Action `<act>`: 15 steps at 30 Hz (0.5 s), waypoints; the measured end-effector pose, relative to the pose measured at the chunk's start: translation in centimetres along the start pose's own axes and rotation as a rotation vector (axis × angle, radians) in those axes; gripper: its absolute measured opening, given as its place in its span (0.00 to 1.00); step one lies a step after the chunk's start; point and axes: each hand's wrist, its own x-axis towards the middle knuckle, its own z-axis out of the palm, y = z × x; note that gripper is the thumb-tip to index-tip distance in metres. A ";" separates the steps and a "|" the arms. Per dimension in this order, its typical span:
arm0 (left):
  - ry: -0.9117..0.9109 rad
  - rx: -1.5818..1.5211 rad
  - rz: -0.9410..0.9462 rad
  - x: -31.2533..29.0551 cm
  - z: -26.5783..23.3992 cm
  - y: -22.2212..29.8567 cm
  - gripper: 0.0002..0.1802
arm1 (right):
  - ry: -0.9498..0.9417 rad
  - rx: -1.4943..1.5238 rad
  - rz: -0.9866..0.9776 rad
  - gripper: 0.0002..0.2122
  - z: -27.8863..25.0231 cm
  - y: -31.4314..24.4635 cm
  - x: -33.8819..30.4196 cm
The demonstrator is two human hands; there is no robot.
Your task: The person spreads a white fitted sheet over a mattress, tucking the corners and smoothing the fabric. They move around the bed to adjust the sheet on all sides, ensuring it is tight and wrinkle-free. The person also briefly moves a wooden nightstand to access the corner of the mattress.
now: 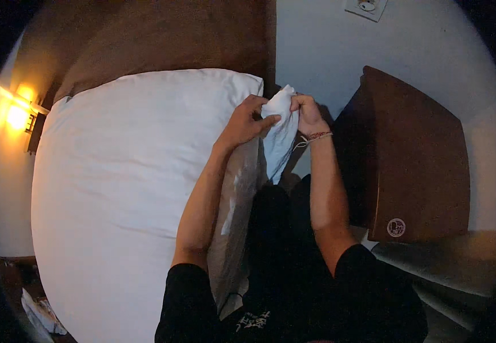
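A white cloth (279, 134) is bunched up at the far right corner of the bed, its lower end hanging down beside the mattress. My left hand (247, 122) grips its left side, thumb laid over the fabric. On the right edge near the top, my right hand (310, 114) has its fingers curled round the cloth. Whether the cloth joins the white bed sheet (128, 171) cannot be made out. Slight creases run across the sheet. Below my left forearm, the mattress side (233, 211) shows greyish with shiny patches.
A brown headboard (162, 40) rises behind the bed. To my right stands a brown box-shaped piece (419, 154) with a round pale emblem, and a greyish cushioned surface (436, 268) lies below it. A lit wall lamp (17, 116) glows at left. A wall socket (366, 6) is at the top.
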 end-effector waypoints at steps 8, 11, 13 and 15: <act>0.107 -0.050 0.038 0.1 0.5 -0.5 0.24 | 0.003 -0.109 -0.025 0.06 2.2 0.0 -0.2; 0.181 -0.087 -0.053 0.2 0.7 -1.5 0.24 | 0.276 -0.633 -0.024 0.12 3.6 0.6 -0.2; 0.238 0.069 -0.057 0.3 0.7 -1.2 0.24 | 0.352 -0.748 0.006 0.14 3.9 0.0 -0.9; 0.260 0.099 -0.032 0.0 0.7 -0.5 0.22 | 0.253 -0.768 -0.008 0.14 3.6 -1.0 -1.2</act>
